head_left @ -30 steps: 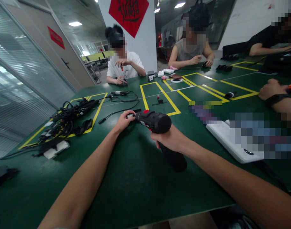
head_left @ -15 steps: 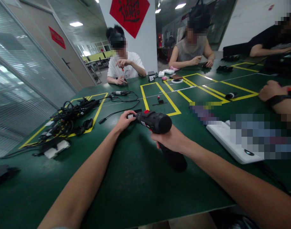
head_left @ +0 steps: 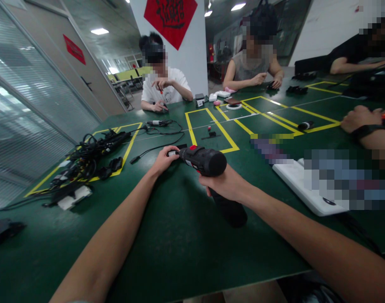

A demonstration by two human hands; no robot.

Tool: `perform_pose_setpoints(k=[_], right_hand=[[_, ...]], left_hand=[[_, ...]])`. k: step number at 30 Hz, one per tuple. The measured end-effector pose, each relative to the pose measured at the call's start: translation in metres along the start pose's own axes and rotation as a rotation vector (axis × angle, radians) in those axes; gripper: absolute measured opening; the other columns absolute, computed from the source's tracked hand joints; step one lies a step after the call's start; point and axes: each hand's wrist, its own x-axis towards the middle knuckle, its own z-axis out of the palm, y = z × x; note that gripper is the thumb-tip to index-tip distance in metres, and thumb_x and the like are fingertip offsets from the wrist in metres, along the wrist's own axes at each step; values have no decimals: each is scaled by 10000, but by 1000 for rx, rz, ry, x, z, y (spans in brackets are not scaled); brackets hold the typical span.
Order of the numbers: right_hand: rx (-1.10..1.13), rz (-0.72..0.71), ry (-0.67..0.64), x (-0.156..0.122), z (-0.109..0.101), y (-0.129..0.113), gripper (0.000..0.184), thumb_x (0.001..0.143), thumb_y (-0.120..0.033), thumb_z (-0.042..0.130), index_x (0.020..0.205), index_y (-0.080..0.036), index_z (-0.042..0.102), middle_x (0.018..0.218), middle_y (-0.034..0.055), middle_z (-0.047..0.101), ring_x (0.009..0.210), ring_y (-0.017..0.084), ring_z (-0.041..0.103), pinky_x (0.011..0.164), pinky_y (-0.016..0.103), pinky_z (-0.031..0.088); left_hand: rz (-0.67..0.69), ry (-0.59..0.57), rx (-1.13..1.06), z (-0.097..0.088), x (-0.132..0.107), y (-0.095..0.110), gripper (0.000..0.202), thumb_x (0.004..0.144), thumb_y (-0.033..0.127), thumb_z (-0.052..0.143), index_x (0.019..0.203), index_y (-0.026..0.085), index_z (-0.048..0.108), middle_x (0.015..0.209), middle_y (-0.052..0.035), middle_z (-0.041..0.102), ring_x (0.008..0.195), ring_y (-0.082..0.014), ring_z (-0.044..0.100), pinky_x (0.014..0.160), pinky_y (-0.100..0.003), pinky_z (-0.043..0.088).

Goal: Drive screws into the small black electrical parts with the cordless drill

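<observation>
My right hand (head_left: 222,182) is wrapped round the handle of a black cordless drill (head_left: 207,160) with red accents. The drill's chuck points left and away, toward my left hand (head_left: 164,160). My left fingers pinch a small black part with a pale label (head_left: 172,153) at the table surface, right at the drill's front end. The bit and its exact contact with the part are hidden by the drill body and my fingers.
A tangle of black cables (head_left: 88,158) lies at left beside an adapter with a white label (head_left: 75,198). Yellow tape (head_left: 233,149) marks rectangles on the green table (head_left: 167,252). A white device (head_left: 306,189) sits at right. Several co-workers sit around; one's wristbanded hand (head_left: 359,120) is at right.
Both hands and the drill hold nearly the same place. The whole view has shifted very slightly.
</observation>
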Motion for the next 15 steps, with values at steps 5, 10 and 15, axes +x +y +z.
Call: perform_pose_setpoints(k=[5, 10, 15], right_hand=[[-8, 0, -4, -1, 0, -2, 154, 696, -191, 592, 848, -165, 583, 516, -11, 586, 481, 149, 577, 488, 251, 429], [-3, 11, -9, -1, 0, -3, 147, 699, -193, 598, 843, -167, 584, 523, -8, 589, 486, 149, 578, 491, 255, 433], [-19, 14, -6, -1, -1, -3, 146, 700, -190, 592, 843, -160, 591, 523, -7, 591, 490, 146, 579, 498, 253, 433]], left_hand=[[-7, -5, -42, 0, 1, -1, 322, 705, 312, 649, 1008, 205, 679, 1049, -48, 676, 1004, -249, 579, 948, -397, 444], [-8, -2, -56, 0, 0, 0, 308, 700, 308, 656, 991, 214, 681, 1089, -47, 671, 1047, -254, 572, 993, -403, 418], [-18, -4, -55, 0, 0, 1, 307, 705, 312, 648, 994, 211, 674, 1102, -45, 667, 1072, -255, 567, 1012, -402, 405]])
